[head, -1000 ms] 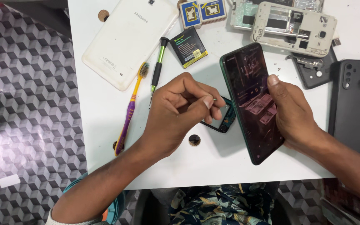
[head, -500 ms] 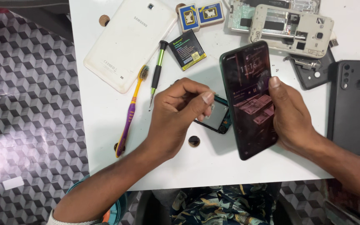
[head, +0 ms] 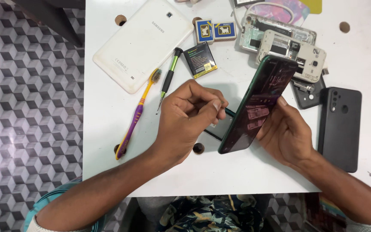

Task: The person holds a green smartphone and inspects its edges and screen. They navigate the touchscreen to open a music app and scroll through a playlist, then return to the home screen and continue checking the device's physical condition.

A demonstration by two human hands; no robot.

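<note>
My right hand [head: 286,133] holds a dark phone with a green edge [head: 258,103], tilted up on its long side above the white table [head: 108,129]. The thumb rests on the phone's glossy face. My left hand [head: 185,120] is closed in a pinch, and a small thin tip shows between thumb and forefinger close to the phone's left edge. Under the phone lies a small dark frame piece [head: 220,126], partly hidden by both hands.
A white tablet back [head: 144,41], a yellow and purple toothbrush [head: 136,116], a green-handled screwdriver [head: 168,77] and a black battery [head: 200,59] lie to the left. Stripped phone frames [head: 288,47] sit behind, and a black back cover [head: 340,126] at the right.
The phone has tilted further up on its edge and shifted away from me. My left hand has followed its left edge, still pinched.
</note>
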